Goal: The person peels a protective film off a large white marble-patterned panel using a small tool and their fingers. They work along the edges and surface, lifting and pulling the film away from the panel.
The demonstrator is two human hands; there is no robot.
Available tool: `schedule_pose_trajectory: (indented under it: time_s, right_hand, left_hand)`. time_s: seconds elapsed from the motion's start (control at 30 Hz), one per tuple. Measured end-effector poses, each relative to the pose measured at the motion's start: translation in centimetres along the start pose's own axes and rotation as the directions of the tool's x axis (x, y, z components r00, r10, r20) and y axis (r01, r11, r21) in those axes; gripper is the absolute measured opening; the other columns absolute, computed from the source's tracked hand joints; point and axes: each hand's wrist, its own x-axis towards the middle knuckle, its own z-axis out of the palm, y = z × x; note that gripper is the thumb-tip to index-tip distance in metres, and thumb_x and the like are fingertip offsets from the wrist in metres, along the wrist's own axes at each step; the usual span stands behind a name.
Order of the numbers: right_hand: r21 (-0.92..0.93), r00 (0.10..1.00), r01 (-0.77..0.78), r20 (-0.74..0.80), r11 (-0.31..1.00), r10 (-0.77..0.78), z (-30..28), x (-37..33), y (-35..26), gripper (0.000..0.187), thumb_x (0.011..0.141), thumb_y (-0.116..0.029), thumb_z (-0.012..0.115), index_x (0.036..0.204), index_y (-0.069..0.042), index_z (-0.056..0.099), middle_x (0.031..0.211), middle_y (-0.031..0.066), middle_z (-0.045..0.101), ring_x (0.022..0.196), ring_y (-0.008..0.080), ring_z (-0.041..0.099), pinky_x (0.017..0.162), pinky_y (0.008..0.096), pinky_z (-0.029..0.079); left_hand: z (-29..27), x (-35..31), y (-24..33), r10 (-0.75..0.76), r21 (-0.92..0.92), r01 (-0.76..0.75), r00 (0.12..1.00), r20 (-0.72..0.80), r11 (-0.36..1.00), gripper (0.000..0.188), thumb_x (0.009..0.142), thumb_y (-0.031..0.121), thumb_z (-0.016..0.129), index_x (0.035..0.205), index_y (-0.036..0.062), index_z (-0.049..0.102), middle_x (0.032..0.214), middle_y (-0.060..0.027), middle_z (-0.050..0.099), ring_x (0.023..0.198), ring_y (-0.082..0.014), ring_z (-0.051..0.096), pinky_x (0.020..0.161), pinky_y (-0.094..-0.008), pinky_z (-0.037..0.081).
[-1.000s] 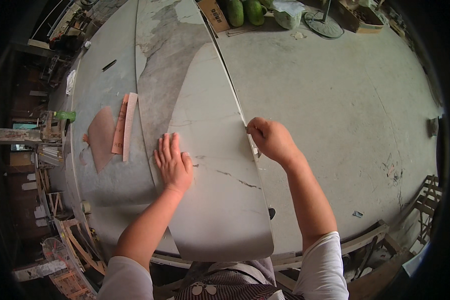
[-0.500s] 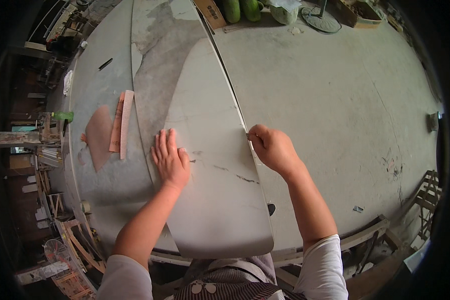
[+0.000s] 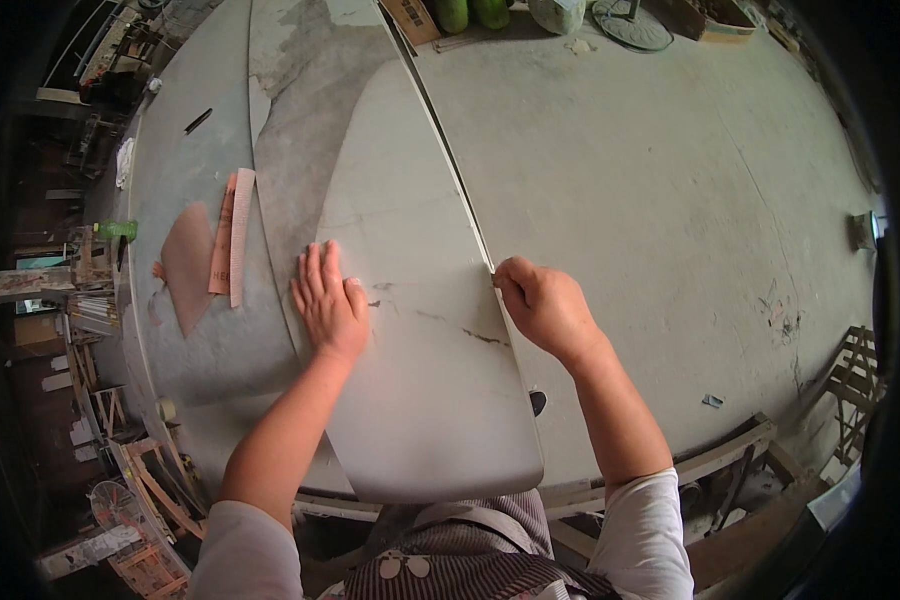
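A long pale marble-patterned panel [image 3: 420, 420] with a rounded near corner stretches away from me. My left hand [image 3: 330, 305] lies flat on its left side, fingers spread. At the panel's right edge, my right hand [image 3: 545, 305] is closed in a pinch. A small dark tip shows by its thumb and finger, but what it belongs to is hidden. A narrow light strip and a dark gap run along that edge beyond the right hand. Under the panel's left side lies a grey, patchy sheet [image 3: 300, 150].
Left of the panel lie brown sandpaper-like pieces [image 3: 188, 270], a folded strip [image 3: 241, 235] and a dark pen-like stick [image 3: 199, 121]. Green gourds [image 3: 489, 12] and a box [image 3: 710, 20] stand at the far end. A wooden rack [image 3: 850, 380] is at right, a fan [image 3: 120, 505] at lower left.
The whole view has shifted slightly. My right hand sits a little nearer to me along the panel's edge, still pinched. My left hand keeps its place on the panel.
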Motion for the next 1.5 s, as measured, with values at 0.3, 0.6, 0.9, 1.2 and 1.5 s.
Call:
schedule_pose_trajectory:
  time_s: [0.3, 0.6, 0.9, 1.2, 1.5]
  right_hand:
    - [-0.032, 0.999, 0.029, -0.018, 0.999, -0.03, 0.1, -2.4, 0.5, 0.009, 0.091, -0.012, 0.056, 0.091, -0.007, 0.062, 0.074, 0.0144, 0.065, 0.069, 0.0369, 0.062, 0.062, 0.0446, 0.05]
    - [-0.054, 0.998, 0.056, -0.04, 0.997, -0.058, 0.3, -5.0, 1.0, 0.006, 0.09, -0.014, 0.057, 0.09, -0.008, 0.059, 0.069, 0.0152, 0.062, 0.065, 0.0388, 0.061, 0.058, 0.0477, 0.049]
    - [-0.071, 0.998, 0.048, -0.038, 0.996, -0.051, 0.4, -6.9, 0.9, 0.005, 0.089, -0.013, 0.058, 0.089, -0.008, 0.058, 0.071, 0.0159, 0.063, 0.065, 0.0395, 0.061, 0.057, 0.0481, 0.049]
    - [-0.075, 0.998, 0.047, -0.038, 0.996, -0.05, 0.4, -10.5, 1.3, 0.006, 0.09, -0.013, 0.061, 0.092, -0.007, 0.061, 0.068, 0.0138, 0.063, 0.06, 0.0365, 0.062, 0.055, 0.0449, 0.049]
    - [-0.086, 0.997, 0.033, -0.061, 0.996, -0.038, 1.1, -13.4, 2.0, 0.007, 0.088, -0.013, 0.061, 0.093, -0.009, 0.059, 0.066, 0.0134, 0.061, 0.059, 0.036, 0.061, 0.053, 0.0455, 0.049]
  left_hand:
    - [0.5, 0.0, -0.2, 0.012, 0.01, -0.012, 1.0, -0.027, 1.0, 0.062, 0.095, 0.025, 0.047, 0.153, 0.0117, 0.031, 0.156, -0.0184, 0.031, 0.146, -0.0376, 0.027, 0.118, -0.0573, 0.017]
    - [0.9, 0.0, -0.6, 0.014, 0.024, -0.013, 0.999, -0.03, 1.0, 0.061, 0.095, 0.027, 0.046, 0.153, 0.0128, 0.031, 0.157, -0.0166, 0.031, 0.147, -0.0359, 0.026, 0.118, -0.0569, 0.017]
    - [0.9, 0.1, -0.7, -0.002, 0.028, 0.002, 1.0, -0.012, 1.0, 0.06, 0.097, 0.028, 0.045, 0.153, 0.0136, 0.031, 0.158, -0.0154, 0.029, 0.148, -0.035, 0.024, 0.119, -0.0554, 0.017]
    - [1.2, 0.1, -1.0, 0.016, 0.008, -0.016, 1.0, -0.027, 1.0, 0.059, 0.097, 0.028, 0.044, 0.153, 0.0131, 0.031, 0.158, -0.0153, 0.029, 0.147, -0.0357, 0.024, 0.118, -0.0564, 0.017]
    - [1.3, 0.2, -1.2, 0.036, 0.012, -0.036, 0.999, -0.035, 0.999, 0.059, 0.098, 0.029, 0.044, 0.153, 0.0135, 0.032, 0.158, -0.0154, 0.03, 0.147, -0.036, 0.025, 0.118, -0.0564, 0.018]
